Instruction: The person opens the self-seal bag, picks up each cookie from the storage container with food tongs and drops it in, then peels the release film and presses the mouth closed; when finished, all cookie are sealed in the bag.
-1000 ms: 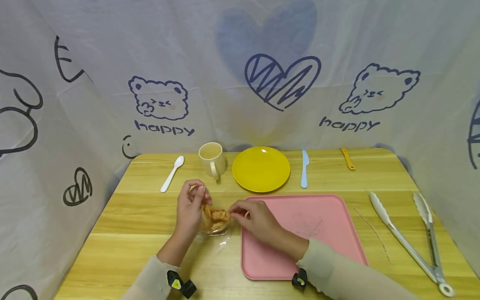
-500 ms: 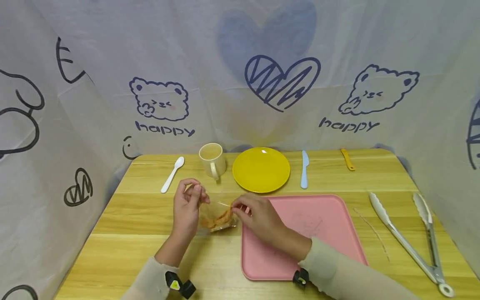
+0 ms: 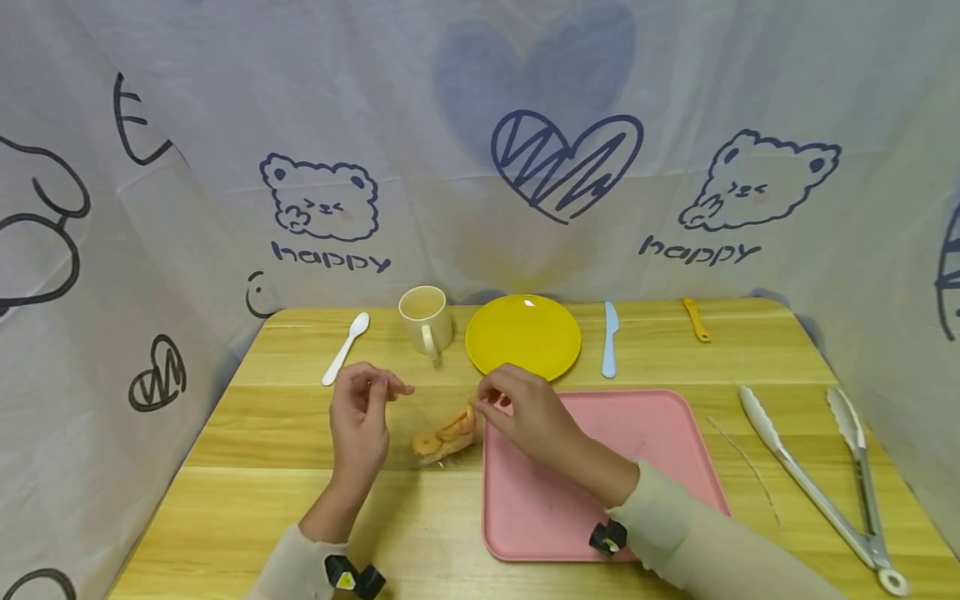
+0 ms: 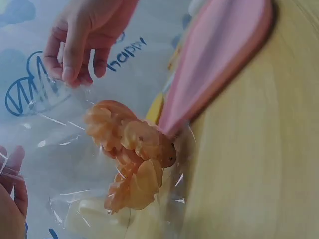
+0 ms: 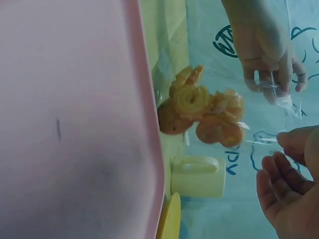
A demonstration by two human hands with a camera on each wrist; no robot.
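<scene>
A clear plastic bag (image 4: 67,144) hangs between the two hands, with several golden-brown piped swirl cookies (image 3: 448,433) in its lower part. My left hand (image 3: 362,417) pinches one upper edge of the bag between thumb and fingers. On the other side, my right hand (image 3: 528,417) pinches the opposite upper edge. The right wrist view shows the film stretched taut from fingertip to fingertip, with the cookies (image 5: 207,112) bunched below. In the left wrist view the right hand (image 4: 87,40) grips a corner of the bag, and the cookies sag beneath it.
A pink tray (image 3: 600,517) lies under the right forearm. Behind the hands stand a cream mug (image 3: 424,321) and a yellow plate (image 3: 522,337). A white spoon (image 3: 345,348), blue knife (image 3: 609,340), small yellow utensil (image 3: 696,319), thin string (image 3: 742,458) and tongs (image 3: 817,487) lie around.
My hands have drawn apart, the left one going left and the right one going right and slightly farther back. The bag is stretched wider between them, and the cookies in it have shifted.
</scene>
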